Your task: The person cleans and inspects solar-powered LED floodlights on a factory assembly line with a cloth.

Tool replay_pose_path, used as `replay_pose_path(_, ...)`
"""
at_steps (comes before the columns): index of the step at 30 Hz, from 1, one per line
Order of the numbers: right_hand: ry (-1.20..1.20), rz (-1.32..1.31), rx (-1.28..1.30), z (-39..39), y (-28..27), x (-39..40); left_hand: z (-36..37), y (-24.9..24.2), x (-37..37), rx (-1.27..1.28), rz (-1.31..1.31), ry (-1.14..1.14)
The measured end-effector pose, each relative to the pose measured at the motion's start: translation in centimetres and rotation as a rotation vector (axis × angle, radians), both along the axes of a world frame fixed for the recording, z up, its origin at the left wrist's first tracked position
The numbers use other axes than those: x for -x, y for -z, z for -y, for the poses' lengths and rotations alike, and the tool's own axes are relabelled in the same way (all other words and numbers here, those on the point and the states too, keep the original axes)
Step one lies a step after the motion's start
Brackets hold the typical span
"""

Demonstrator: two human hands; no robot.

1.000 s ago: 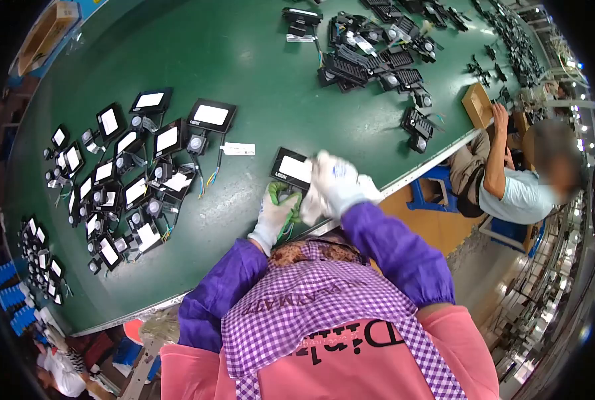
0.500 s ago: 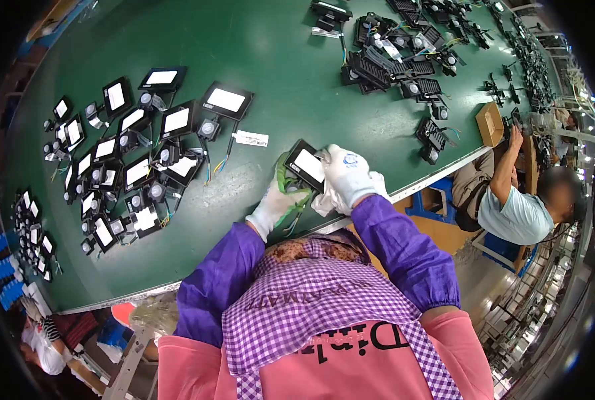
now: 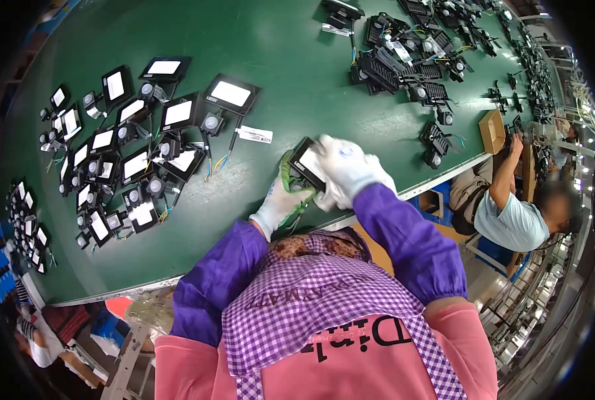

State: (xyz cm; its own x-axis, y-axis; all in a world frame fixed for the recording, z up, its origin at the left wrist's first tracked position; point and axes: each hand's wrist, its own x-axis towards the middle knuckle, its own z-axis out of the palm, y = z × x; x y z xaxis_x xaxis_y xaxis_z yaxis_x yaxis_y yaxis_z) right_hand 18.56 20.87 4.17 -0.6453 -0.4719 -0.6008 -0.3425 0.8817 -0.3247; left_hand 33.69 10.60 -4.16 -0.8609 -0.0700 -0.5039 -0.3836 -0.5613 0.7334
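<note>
My left hand (image 3: 279, 203) clamps the small floodlight (image 3: 306, 167) from below, tilting its glass toward me, so my right hand (image 3: 348, 170), pressing a white cloth (image 3: 329, 199), lies flat across it.

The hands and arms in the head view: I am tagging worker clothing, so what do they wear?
Both arms are in loose purple sleeves gathered at the cuff. The left hand wears a white knit glove with green on the fingers. The right hand wears a white glove with a small blue mark on its back.
</note>
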Motion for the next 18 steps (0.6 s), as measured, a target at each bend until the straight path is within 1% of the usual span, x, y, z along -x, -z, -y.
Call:
replay_pose_path(2,-0.169,-0.165,0.141,2.3,1.1,0.7,0.6,-0.8,0.3,0.006,0.008,0.067)
replay_pose_path(3,-0.067,-0.093,0.048,4.0,4.1,2.0,0.4,-0.7,0.4,0.014,0.004,0.053)
replay_pose_path(5,0.052,0.114,0.039,3.9,0.1,2.2,0.3,-0.3,0.2,0.038,0.006,0.021)
replay_pose_path(6,-0.065,-0.142,0.221,1.5,3.2,1.5,0.3,0.1,0.2,0.080,0.013,0.049)
replay_pose_path(7,-0.037,-0.126,0.184,0.6,3.7,1.2,0.4,0.2,0.5,0.066,0.030,0.048)
replay_pose_path(9,-0.088,-0.195,0.127,-0.5,4.9,0.4,0.2,-0.2,0.2,0.026,0.080,0.061)
replay_pose_path(10,-0.177,-0.125,0.008,0.4,4.2,-0.4,0.8,-1.5,0.6,0.073,0.168,0.140)
replay_pose_path(12,-0.319,0.010,-0.006,3.2,1.6,-2.0,0.4,-1.4,0.5,0.058,0.052,0.043)
replay_pose_path(13,-0.283,0.027,-0.009,3.5,1.3,-2.0,0.3,-1.0,0.4,0.051,-0.007,-0.005)
replay_pose_path(14,-0.248,0.019,0.000,2.7,1.4,-1.1,-0.1,1.9,-0.1,0.266,-0.021,0.063)
replay_pose_path(15,-0.189,0.023,-0.003,1.8,1.8,0.0,0.1,0.4,0.2,0.235,0.008,0.062)
replay_pose_path(16,-0.130,0.026,-0.005,1.2,1.8,1.1,-0.1,-0.2,0.0,0.154,0.029,0.036)
replay_pose_path(17,-0.062,0.082,-0.007,1.3,1.7,1.5,0.0,-0.4,0.1,0.079,0.043,0.002)
replay_pose_path(18,0.009,0.135,-0.010,1.7,1.2,1.8,0.1,-0.1,0.0,0.142,0.034,0.043)
